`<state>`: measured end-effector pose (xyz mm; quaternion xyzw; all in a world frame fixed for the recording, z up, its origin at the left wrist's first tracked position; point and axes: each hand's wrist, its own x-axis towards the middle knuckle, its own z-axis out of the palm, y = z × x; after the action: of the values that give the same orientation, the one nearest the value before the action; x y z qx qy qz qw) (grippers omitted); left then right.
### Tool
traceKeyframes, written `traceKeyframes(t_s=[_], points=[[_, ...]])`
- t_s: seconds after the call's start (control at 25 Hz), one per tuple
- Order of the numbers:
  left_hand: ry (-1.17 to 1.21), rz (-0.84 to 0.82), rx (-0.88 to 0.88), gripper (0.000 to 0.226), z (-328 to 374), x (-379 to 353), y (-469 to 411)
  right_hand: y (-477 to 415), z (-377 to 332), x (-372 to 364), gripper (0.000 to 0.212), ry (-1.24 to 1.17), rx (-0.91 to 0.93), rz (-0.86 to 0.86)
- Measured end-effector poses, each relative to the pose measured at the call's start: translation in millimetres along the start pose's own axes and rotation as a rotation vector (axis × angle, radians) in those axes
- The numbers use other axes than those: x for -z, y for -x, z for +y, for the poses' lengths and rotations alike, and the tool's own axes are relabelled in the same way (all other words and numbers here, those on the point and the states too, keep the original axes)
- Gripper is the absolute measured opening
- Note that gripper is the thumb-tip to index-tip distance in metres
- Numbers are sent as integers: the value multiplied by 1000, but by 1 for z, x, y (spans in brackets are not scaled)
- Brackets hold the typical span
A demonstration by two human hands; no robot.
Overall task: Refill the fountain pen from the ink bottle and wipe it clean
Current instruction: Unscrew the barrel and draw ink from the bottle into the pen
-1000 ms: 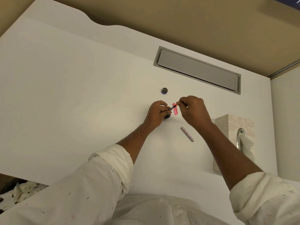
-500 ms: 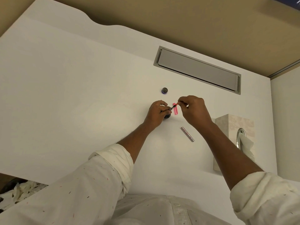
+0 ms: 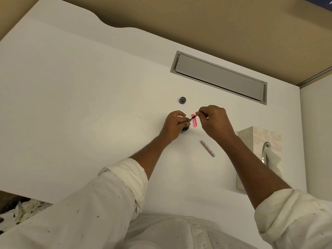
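Two hands work over the bottle (image 3: 185, 129): left (image 3: 173, 124) grasps it, right (image 3: 213, 121) pinches the pen (image 3: 193, 118), tip at 9 o'clock. Barely shifted since earlier; filling likely ongoing, wipe not started.

White desk (image 3: 71, 105), tan wall (image 3: 215, 24)

Office or study desk. White desktop (image 3: 71, 105) with a curved far-left edge is butting against a tan wall (image 3: 215, 24); a grey cable hatch (image 3: 218, 77) is sitting flush near the far right edge; a tissue box (image 3: 258, 141) is standing by the right edge.
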<state>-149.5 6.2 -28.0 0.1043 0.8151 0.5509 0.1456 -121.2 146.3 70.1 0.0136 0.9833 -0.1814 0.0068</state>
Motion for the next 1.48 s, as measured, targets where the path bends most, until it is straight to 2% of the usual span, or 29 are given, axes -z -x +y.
traceKeyframes(t_s=[0.16, 0.32, 0.68, 0.84, 0.92, 1.12, 1.48], points=[[-1, 1, 4, 18, 1, 0, 0, 2, -3, 2, 19, -84, -17, 50], [-1, 2, 0, 18, 1, 0, 1, 1, -3, 3, 15, -44, 46, 38], [26, 2, 24, 20, 3, 1, 1, -1, -2, 1, 29, -6, 15, -10], [21, -6, 14, 20, 3, 1, 2, 2, -4, 2, 18, -72, -9, 53], [13, -7, 19, 20, 2, 1, 1, 3, -6, 2, 22, -103, -25, 72], [15, -4, 21, 19, 1, 0, 1, 1, -5, 3, 15, -48, 33, 51], [14, -4, 17, 17, -1, 0, 0, -1, -5, -2, 27, 7, -15, 10]])
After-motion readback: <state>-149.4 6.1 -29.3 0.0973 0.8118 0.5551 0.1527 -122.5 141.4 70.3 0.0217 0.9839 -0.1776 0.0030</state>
